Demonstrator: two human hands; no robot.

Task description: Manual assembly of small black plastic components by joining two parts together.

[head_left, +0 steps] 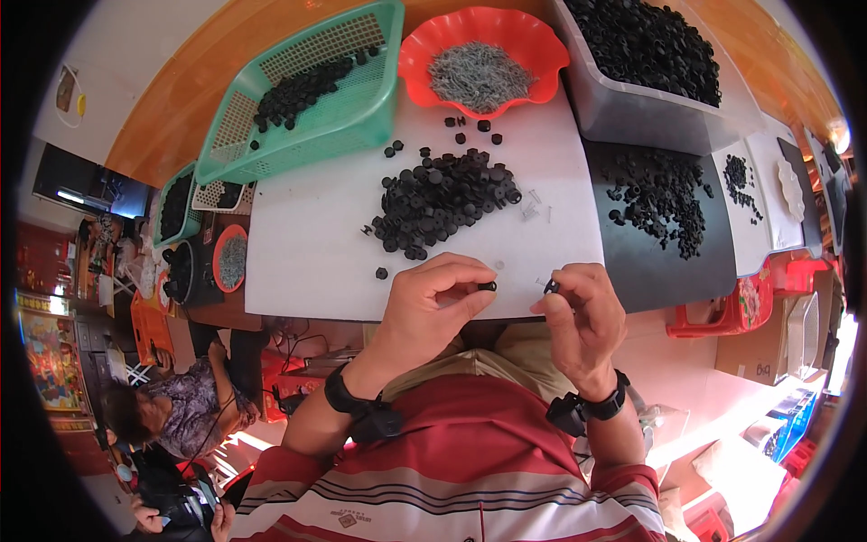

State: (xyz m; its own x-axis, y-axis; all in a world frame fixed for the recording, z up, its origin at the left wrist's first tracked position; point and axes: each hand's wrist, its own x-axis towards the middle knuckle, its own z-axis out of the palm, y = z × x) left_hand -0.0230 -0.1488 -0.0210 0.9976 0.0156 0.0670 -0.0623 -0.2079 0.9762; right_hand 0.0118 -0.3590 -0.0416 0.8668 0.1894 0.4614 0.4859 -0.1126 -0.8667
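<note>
Between the thumb and fingertips of my left hand [435, 298] is a small round black plastic part [488, 286]. My right hand [585, 316] pinches another small black plastic part [551, 286], and a thin metal pin seems to stick out beside it. Both hands are over the near edge of the white board [307, 235], a short way apart. Beyond them lies a heap of black plastic parts [442, 200]. A few loose metal pins [531, 210] are scattered right of the heap. A small pale disc [499, 266] rests between my hands.
At the back stand a green basket [361, 135] with black parts, a red scalloped bowl [415, 54] of metal pins and a grey bin [632, 122] full of black pieces. Smaller black parts [664, 199] cover a dark board on the right. People sit at the lower left.
</note>
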